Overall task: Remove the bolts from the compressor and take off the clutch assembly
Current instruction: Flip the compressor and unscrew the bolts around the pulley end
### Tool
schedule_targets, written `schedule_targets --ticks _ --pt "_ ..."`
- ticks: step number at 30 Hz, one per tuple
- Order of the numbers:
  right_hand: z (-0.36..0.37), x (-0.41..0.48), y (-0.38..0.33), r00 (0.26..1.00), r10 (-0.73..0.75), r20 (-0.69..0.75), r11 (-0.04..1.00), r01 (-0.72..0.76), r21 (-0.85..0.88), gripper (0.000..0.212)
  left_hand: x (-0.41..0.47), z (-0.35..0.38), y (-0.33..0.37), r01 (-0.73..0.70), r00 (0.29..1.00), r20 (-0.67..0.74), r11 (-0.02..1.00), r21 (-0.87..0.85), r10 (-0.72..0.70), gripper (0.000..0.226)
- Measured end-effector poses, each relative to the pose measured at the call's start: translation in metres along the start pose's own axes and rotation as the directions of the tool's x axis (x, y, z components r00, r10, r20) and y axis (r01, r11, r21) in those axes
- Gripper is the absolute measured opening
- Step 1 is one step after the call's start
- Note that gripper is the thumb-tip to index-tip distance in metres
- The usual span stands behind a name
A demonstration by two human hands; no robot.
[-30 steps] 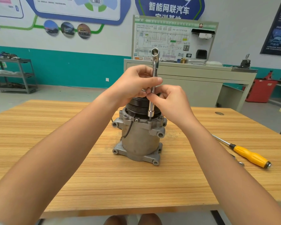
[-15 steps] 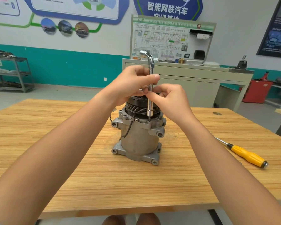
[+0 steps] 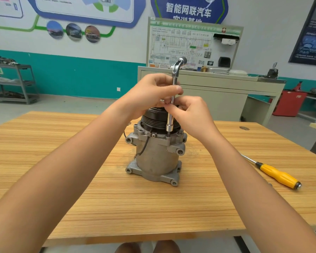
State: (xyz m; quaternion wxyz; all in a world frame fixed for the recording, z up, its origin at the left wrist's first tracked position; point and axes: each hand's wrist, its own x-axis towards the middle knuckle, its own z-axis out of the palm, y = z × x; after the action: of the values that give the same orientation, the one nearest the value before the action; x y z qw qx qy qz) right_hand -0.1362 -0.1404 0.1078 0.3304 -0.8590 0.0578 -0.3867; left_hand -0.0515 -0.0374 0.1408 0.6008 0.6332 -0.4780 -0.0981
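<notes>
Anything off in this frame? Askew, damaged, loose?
Nothing stands out. The compressor stands upright on the table. The left hand and right hand hold the L-shaped socket wrench near upright on a bolt. The yellow screwdriver lies flat.

A wooden table (image 3: 62,143) with striped grain carries a grey metal compressor (image 3: 157,157), which stands upright on its flanged base. Well apart to the compressor's right, a yellow-handled screwdriver (image 3: 279,176) lies flat, its metal shaft pointing toward the compressor.
</notes>
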Motion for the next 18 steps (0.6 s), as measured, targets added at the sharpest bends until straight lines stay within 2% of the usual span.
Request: schedule_targets --ticks 3,5,8,10,12,15,18 --pt "-0.0047 0.0014 -0.0024 0.998 0.029 0.06 0.999 -0.03 0.016 0.027 -0.0023 -0.0048 0.0008 -0.001 0.997 0.082 0.997 -0.079 0.007 0.015" --pt "-0.0056 0.0015 -0.0033 0.998 0.028 0.062 1.0 -0.028 -0.015 0.028 -0.0021 -0.0029 0.0012 -0.004 1.0 0.025 0.998 -0.058 0.005 0.011" --pt "-0.005 0.0004 -0.0027 0.999 -0.007 -0.032 0.997 0.005 -0.077 0.028 -0.0003 0.0011 0.0009 -0.006 0.996 -0.086 1.0 -0.019 0.004 0.011" --pt "-0.0059 0.0008 -0.0032 0.997 -0.04 -0.073 0.992 0.031 -0.122 0.027 0.0009 0.002 -0.0003 0.008 0.993 -0.115 1.0 -0.006 -0.009 0.015" --pt "-0.0065 0.0025 -0.005 0.997 -0.05 -0.056 0.992 0.043 -0.117 0.023 0.0013 0.0015 -0.0016 0.015 0.992 -0.126 1.0 0.0 -0.015 0.017" --pt "-0.0072 0.0042 -0.0079 0.999 -0.034 -0.017 0.995 0.032 -0.099 0.018 -0.0003 -0.0018 -0.0011 0.0 0.996 -0.088 1.0 0.024 0.002 0.008" --pt "-0.0101 0.0043 -0.0089 0.999 -0.039 0.018 0.994 0.041 -0.1 0.014 -0.0024 -0.0059 0.0022 -0.017 1.0 -0.022 1.0 0.022 0.018 0.015"
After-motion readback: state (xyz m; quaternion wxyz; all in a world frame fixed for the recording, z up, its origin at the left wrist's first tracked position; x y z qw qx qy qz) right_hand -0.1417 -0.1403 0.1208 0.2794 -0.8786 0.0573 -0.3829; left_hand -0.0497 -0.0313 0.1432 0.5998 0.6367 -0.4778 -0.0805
